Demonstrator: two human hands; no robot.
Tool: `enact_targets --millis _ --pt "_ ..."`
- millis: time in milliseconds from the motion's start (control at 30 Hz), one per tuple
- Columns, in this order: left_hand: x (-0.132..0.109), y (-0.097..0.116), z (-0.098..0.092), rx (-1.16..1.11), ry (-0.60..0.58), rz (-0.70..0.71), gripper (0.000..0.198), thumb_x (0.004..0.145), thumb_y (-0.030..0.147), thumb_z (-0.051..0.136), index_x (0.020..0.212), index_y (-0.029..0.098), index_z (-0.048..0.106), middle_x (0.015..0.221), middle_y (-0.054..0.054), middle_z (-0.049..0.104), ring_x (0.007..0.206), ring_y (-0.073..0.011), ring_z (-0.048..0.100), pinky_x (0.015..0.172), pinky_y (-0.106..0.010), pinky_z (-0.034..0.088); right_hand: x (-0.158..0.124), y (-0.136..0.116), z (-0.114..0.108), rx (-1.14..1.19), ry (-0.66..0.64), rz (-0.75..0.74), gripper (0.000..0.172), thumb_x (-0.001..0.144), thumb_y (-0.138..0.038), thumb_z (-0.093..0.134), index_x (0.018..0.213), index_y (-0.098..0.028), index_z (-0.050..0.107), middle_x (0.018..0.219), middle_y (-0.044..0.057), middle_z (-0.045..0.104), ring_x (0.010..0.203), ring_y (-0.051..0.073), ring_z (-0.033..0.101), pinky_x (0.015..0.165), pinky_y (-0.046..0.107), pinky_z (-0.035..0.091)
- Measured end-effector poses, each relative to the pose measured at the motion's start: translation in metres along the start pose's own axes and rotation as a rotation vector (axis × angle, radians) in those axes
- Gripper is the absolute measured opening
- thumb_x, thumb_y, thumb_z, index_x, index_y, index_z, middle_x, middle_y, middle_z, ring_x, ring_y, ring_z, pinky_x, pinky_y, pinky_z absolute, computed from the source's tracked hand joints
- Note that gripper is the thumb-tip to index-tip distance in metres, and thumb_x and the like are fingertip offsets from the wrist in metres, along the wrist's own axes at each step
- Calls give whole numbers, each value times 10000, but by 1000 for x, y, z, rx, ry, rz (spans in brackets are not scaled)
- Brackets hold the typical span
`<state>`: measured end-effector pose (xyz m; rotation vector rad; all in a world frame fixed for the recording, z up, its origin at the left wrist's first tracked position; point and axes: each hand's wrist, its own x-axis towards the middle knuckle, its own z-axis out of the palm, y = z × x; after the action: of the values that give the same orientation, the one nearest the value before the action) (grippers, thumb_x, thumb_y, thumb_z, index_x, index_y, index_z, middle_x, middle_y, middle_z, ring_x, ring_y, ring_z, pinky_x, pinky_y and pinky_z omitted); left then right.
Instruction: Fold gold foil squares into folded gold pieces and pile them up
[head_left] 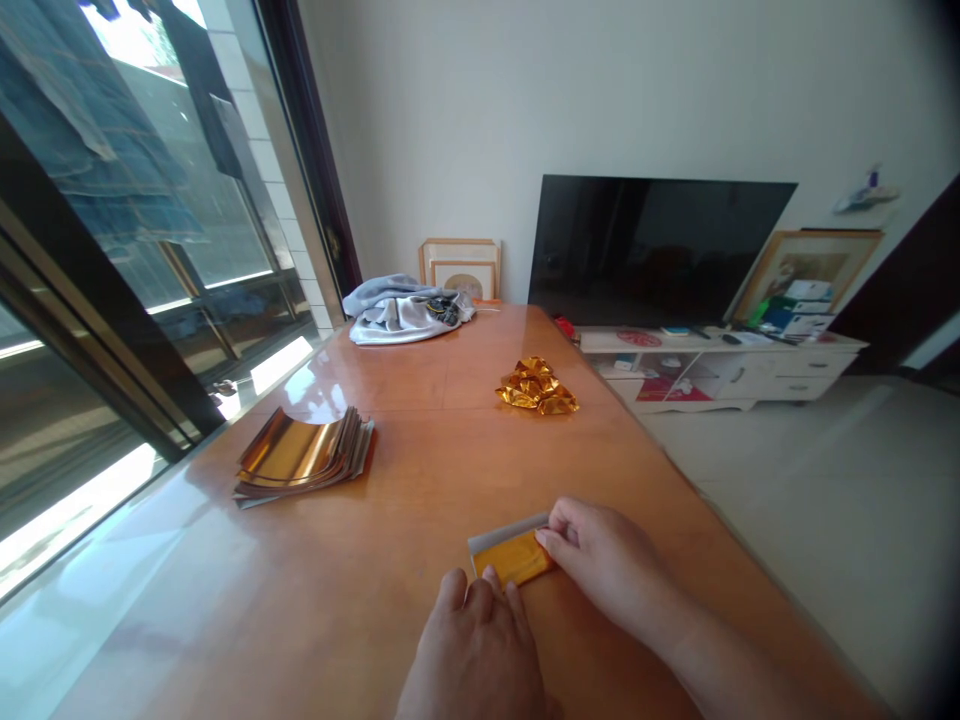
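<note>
A sheet of gold foil paper [517,556], folded over with a grey strip of its back along the far edge, lies on the wooden table [300,600]. My left hand [480,640] presses its near edge with bent fingertips; the thumb is mostly hidden. At the right end, my right hand [592,550] pinches the paper between thumb and curled fingers. Farther off to the left rests a curved stack of gold foil sheets [300,455]. Beyond the right hand sits a small heap of folded gold foil pieces [536,387].
Grey fabric [405,315] is bunched at the table's far end, before framed pictures [461,262]. A window [187,200] runs along the left. Past the table's right edge stand a television [652,250] and a white cabinet [750,375].
</note>
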<state>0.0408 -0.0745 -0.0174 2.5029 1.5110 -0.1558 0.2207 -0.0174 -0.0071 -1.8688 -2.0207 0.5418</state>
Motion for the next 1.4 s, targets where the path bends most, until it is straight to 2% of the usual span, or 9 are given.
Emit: enact_targets --millis 100,167,300,367,467,667,933,1233,1400 --pt "2 -1 16 6 7 -17 792 782 631 629 1410 151 581 1399 -285 554 1158 -469 561 987 -643 317 1 0 0 7 -5 -4 190 872 -367 607 735 -238 580 708 -15 668 634 151 546 551 278 228" --pt "2 0 11 10 -8 -22 799 776 652 628 1401 156 591 1394 -287 556 1141 -469 568 978 -649 326 1 0 1 9 -2 -4 185 871 -366 609 739 -239 583 708 -16 669 637 153 550 554 279 234" --pt "-1 4 -28 41 -106 0 679 836 576 604 1370 157 616 1336 -264 609 1101 -426 596 940 -602 402 2 1 1 3 -4 4 192 871 -368 611 734 -237 584 704 -17 666 637 152 548 556 277 235" --pt "-3 5 -47 27 -126 5 606 840 554 614 1281 143 677 1186 -241 684 1054 -405 606 924 -582 432 2 2 1 10 -6 1 202 876 -371 606 728 -235 582 699 -16 658 634 151 543 555 274 234" --pt "-6 4 -62 29 -50 18 522 867 517 608 1201 129 714 1096 -185 700 1068 -379 592 941 -561 454 1 3 0 55 -4 -20 185 889 -354 586 748 -234 591 712 -13 657 647 151 548 559 267 249" --pt "-5 2 -60 -22 -29 7 458 856 468 638 1162 137 718 1116 -142 671 1097 -339 573 993 -521 473 2 5 0 85 -4 -34 166 889 -325 575 755 -231 605 708 -11 653 649 146 548 568 262 273" --pt "-1 4 -56 20 -64 20 475 872 457 614 1201 122 693 1142 -163 655 1094 -344 580 960 -520 513 3 7 4 57 28 -22 164 875 -321 596 737 -231 602 699 -18 656 645 140 544 566 260 259" --pt "0 -4 -52 16 14 82 374 882 453 593 1118 184 702 1120 -124 663 1117 -341 575 943 -528 499 7 10 4 91 18 -8 114 868 -326 602 798 -239 577 714 -25 650 637 135 534 550 251 249" --pt "1 -11 -54 -44 77 158 405 950 451 486 1290 277 620 1252 -79 646 1166 -310 561 975 -505 440 6 9 3 83 5 -6 117 873 -328 581 799 -237 586 729 -15 651 633 132 529 549 251 244"
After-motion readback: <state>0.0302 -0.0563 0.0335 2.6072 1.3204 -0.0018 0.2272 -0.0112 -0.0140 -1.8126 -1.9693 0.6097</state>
